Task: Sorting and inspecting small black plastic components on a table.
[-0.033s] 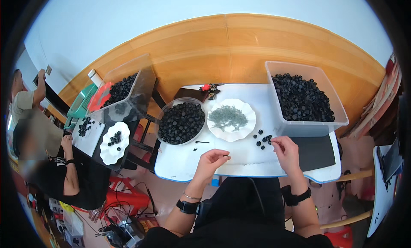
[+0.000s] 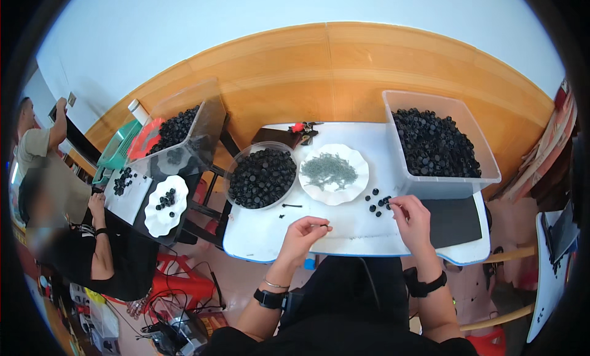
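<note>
Right hand [image 2: 413,216] is pinching a small black cap [image 2: 388,202] near the surface's [image 2: 258,239] right edge, beside the clear bin [image 2: 430,187]. Left hand [image 2: 305,232] is curling shut at the front edge, fingertips together, contents too small to tell.

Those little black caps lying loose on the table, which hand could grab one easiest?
The right hand. Its fingertips are already at the loose black caps beside the white plate. The left hand sits further away, its fingers pinched together over bare table.
</note>
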The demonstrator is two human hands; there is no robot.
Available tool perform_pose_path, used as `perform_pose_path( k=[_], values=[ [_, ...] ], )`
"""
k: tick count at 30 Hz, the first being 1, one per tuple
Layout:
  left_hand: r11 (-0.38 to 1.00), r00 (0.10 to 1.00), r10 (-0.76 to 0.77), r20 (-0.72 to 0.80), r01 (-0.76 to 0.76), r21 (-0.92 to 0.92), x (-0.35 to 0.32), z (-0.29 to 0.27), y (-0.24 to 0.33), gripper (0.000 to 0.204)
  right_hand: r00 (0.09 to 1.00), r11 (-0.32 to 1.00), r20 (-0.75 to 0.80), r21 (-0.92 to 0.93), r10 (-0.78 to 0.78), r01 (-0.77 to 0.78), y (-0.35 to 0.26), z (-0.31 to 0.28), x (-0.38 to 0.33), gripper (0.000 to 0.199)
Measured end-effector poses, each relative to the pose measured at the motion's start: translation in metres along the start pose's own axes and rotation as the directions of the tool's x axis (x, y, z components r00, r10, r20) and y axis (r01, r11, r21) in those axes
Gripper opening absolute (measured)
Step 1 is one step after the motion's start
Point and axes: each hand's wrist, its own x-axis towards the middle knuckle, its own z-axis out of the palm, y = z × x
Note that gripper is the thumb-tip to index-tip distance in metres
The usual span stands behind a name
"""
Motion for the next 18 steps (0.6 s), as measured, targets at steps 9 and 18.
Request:
perform_pose_path(
  k=[9,18],
  values=[
    [0.902,0.988,-0.032,0.154,0.095,-0.421,0.001,0.013,0.013,0.009,0.98,0.979,0.055,0.078,-0.192,0.188,-0.07,0.008,0.017,0.013],
    [0.772,0.966,-0.003,0.259,0.167,-0.613,0.012,0.04,0.023,0.003,0.968,0.961,0.137,0.213,-0.208,0.176,-0.082,0.029,0.002,0.015]
  ],
)
